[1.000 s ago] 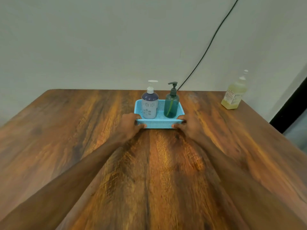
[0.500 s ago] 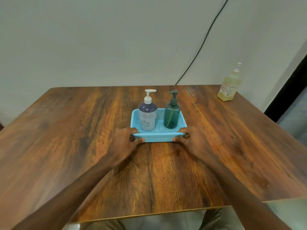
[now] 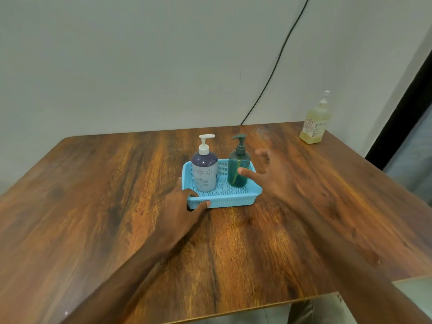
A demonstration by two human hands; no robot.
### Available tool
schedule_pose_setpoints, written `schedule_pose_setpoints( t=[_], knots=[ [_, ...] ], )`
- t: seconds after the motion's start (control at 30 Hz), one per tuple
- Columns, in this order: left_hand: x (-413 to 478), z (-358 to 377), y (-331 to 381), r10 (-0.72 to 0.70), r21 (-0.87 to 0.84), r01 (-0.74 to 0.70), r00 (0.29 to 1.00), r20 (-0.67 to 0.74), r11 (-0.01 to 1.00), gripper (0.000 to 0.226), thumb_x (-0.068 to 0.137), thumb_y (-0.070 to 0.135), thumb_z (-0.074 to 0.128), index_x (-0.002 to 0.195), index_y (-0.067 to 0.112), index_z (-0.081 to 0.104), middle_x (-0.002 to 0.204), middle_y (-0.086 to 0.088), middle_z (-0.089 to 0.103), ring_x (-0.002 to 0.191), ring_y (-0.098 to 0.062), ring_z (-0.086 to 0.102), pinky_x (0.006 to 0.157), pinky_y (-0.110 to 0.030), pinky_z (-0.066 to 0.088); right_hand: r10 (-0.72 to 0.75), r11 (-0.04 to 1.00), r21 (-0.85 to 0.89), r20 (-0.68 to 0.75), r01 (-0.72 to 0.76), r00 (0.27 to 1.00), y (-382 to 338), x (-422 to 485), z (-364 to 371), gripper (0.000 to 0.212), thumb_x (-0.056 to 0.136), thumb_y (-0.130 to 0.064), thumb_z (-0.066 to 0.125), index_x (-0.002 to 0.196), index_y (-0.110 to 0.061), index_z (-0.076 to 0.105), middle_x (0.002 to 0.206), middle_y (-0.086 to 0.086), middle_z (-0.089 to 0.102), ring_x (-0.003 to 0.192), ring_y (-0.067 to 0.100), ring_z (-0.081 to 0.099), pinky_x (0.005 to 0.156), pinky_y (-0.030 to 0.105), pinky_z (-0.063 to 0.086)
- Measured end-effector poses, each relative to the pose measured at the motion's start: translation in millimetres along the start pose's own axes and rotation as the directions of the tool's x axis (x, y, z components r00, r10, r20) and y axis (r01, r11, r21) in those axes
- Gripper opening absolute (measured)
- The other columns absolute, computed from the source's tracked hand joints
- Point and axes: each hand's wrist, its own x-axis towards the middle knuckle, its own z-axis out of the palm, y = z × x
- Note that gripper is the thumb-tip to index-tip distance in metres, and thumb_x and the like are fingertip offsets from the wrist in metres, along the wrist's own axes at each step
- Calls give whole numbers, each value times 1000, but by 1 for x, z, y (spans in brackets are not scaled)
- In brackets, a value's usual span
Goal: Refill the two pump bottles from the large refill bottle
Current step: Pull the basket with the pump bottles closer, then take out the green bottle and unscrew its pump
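Two in light-blue plastic basket (image 3: 224, 202): purple-and-white pump bottle (image 3: 203, 175); translucent teal pump bottle (image 3: 236, 166); upright
Left hand (image 3: 180, 208): grips basket's near-left corner
Right hand (image 3: 274, 175): fingers spread, empty, beside teal bottle
Yellowish clear refill bottle (image 3: 315, 123): wooden table's (image 3: 93, 206) far-right corner

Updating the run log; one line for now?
left hand grips blue basket | right hand open near green pump bottle | refill bottle untouched

The dark brown wooden tabletop (image 3: 93, 195) carries two things directly: a light blue basket (image 3: 229, 203) near the middle, a little toward the far edge, and a yellowish refill bottle (image 3: 315, 123), upright at the far right corner and well apart from it.
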Motion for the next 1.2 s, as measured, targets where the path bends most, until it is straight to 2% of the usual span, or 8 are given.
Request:
schedule_pose_setpoints(
  t=[0.1,0.27,0.47,0.57,0.67,0.77,1.0,1.2],
  knots=[
    [0,3,1,-10,-6,10,1000,24,1000,42,88,52,75,116,20,76,118,1,69,89,-5,58,57,-8,39,64,998,11,71,-65,995,-5,22,19,96,71,-54,84,146,-19,36,152,2,45,134,22,48,103,35,44],
    [-2,0,4,-19,-60,21,999,30,998,44,87,51,76,117,19,75,125,-1,68,95,-8,66,68,-17,57,56,994,88,50,-60,997,-4,30,38,68,74,-33,87,129,-18,49,133,2,59,106,9,53,72,10,34],
    [-5,1,6,-27,-8,27,999,24,1000,45,88,53,76,119,21,72,126,1,65,98,-10,61,69,-12,44,-10,972,232,-91,30,996,-17,11,-1,75,68,-45,89,130,-23,54,128,-7,63,110,9,60,95,28,51],
    [-12,3,8,-50,14,50,999,22,999,59,88,52,76,136,23,59,149,-5,53,126,-21,57,95,-31,54,-42,971,230,-107,66,993,-27,-11,-32,76,69,-42,89,133,-22,53,128,-6,63,112,11,60,93,25,49],
    [-29,0,16,-37,16,38,999,-25,999,78,91,45,75,156,25,36,173,-6,14,160,-28,14,127,-43,20,-70,973,213,-107,92,992,-25,-40,-55,76,68,-42,89,133,-23,54,129,-6,63,113,10,61,95,27,51],
    [-50,-5,32,30,25,-28,994,-101,999,78,96,43,68,161,33,26,175,4,0,161,-16,-9,122,-30,-7,-49,983,173,-96,66,994,-12,-74,-65,77,67,-44,90,133,-29,54,130,-13,61,114,6,59,97,27,49],
    [-66,4,104,134,-407,-135,991,-31,904,50,92,40,76,136,35,54,138,21,54,128,6,48,110,-30,47,27,993,119,-89,-17,996,32,-132,-49,79,61,-55,88,130,-37,54,125,-17,63,108,-1,62,95,33,55],
    [-35,30,156,280,-542,-136,941,192,829,54,98,36,69,147,25,50,133,23,59,112,19,53,89,5,38,-47,996,75,-124,57,991,38,-140,-42,60,77,-47,79,130,-33,57,120,-20,65,105,-5,61,89,27,54]
  ],
)
